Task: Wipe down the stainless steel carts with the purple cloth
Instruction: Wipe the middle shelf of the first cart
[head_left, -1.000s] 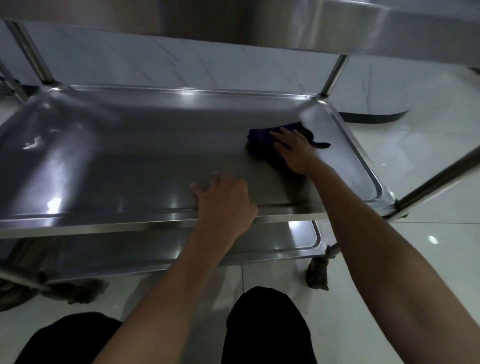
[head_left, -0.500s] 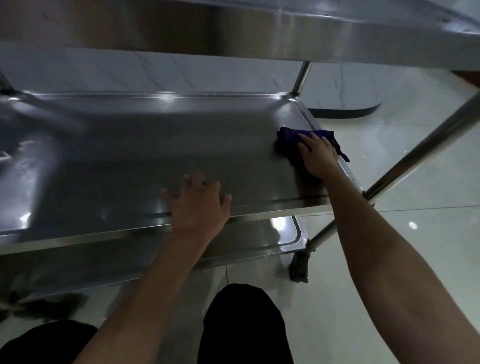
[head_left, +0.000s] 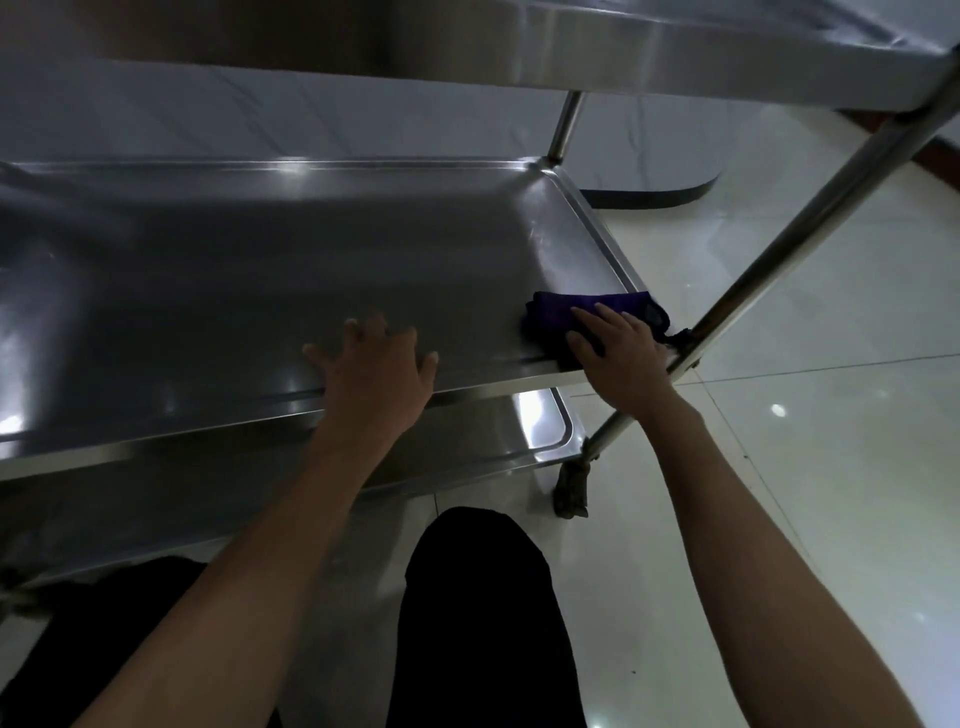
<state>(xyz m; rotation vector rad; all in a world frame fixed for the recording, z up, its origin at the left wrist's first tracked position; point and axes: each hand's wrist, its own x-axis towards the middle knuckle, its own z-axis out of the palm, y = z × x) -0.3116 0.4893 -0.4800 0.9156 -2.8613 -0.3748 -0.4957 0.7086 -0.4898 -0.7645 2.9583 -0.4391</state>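
Head | right hand (head_left: 621, 358) grip flat on purple cloth (head_left: 566, 312) | left hand (head_left: 376, 369) released on cart shelf (head_left: 260, 270)

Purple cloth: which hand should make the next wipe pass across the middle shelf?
Right. The right hand already presses the purple cloth flat at the middle shelf's near right corner. The left hand lies open on the front rim, likely bracing the cart.

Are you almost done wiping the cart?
Hard to say what's done; the steel shows no clear wipe marks. In hand: the right hand presses the cloth at the middle shelf's near right corner. The bottom shelf may be left.
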